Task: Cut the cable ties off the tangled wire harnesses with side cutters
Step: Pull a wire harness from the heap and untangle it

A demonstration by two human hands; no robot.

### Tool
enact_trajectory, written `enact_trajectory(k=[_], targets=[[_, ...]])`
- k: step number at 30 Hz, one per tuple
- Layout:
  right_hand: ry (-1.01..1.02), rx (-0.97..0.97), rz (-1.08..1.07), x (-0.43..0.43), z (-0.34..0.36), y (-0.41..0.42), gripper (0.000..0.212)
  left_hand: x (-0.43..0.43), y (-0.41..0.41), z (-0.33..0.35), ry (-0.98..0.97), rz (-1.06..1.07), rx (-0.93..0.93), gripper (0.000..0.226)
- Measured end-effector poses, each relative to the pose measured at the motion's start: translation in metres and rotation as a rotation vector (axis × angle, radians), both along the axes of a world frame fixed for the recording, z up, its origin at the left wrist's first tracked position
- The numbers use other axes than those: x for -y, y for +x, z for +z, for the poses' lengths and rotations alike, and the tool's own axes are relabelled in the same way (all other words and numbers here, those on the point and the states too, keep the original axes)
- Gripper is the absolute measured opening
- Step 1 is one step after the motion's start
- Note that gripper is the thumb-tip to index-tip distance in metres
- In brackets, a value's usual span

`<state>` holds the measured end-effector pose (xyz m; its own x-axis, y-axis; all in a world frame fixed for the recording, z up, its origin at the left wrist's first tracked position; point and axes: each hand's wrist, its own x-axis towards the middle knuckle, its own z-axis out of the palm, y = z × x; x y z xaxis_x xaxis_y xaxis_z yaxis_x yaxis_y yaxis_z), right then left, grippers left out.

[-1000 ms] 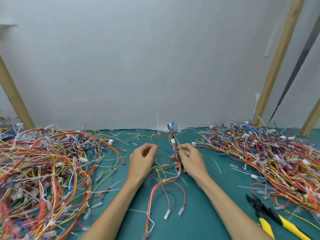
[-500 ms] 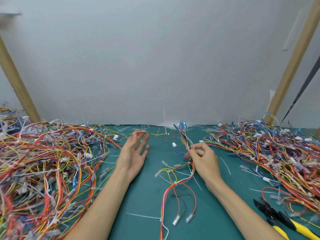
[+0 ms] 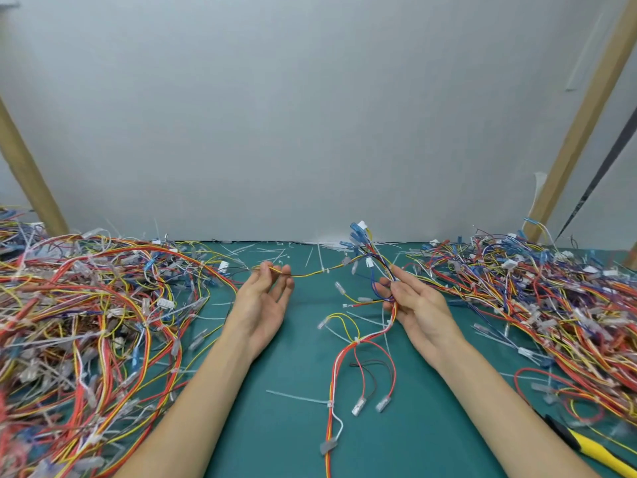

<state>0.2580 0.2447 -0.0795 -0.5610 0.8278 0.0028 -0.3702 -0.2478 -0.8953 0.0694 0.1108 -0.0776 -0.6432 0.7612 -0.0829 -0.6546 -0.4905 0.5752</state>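
Hands: left hand (image 3: 261,300) in a pinch on the yellow wire (image 3: 310,273), right hand (image 3: 415,305) around the away-pointing harness (image 3: 355,341).

Teal work surface (image 3: 275,436) backed by a plain grey wall (image 3: 310,115).

The surface is seen to run back to the foot of the wall, where a thin dark seam is formed along the join. A slanted wooden post (image 3: 31,181) is set against the wall at the left, and a second wooden post (image 3: 586,115) is leaned the opposite way at the right. A narrow dark strip (image 3: 598,174) is angled just beside the right post. A white strip (image 3: 539,191) is seen hanging against that post, low down.
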Motion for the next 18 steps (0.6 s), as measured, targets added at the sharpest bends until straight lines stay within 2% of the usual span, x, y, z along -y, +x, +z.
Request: enact_trajectory(k=[3, 6, 11, 14, 18], targets=[[0.001, -0.004, 0.01, -0.002, -0.001, -0.001, 0.03, -0.001, -0.002, -0.002, -0.002, -0.001, -0.02, 0.021], [-0.009, -0.015, 0.007, -0.005, -0.003, 0.0, 0.029, -0.004, -0.004, -0.007, -0.016, -0.003, -0.127, 0.021], [-0.037, -0.047, -0.001, -0.008, -0.007, 0.001, 0.028, -0.006, -0.003, -0.011, -0.069, -0.033, -0.305, 0.037], [-0.048, -0.062, -0.004, -0.009, -0.007, 0.001, 0.028, -0.007, 0.003, -0.012, -0.181, -0.085, -0.487, 0.044], [-0.03, -0.067, 0.007, -0.009, -0.008, 0.002, 0.026, -0.009, 0.015, -0.011, -0.327, -0.084, -0.743, 0.041]])
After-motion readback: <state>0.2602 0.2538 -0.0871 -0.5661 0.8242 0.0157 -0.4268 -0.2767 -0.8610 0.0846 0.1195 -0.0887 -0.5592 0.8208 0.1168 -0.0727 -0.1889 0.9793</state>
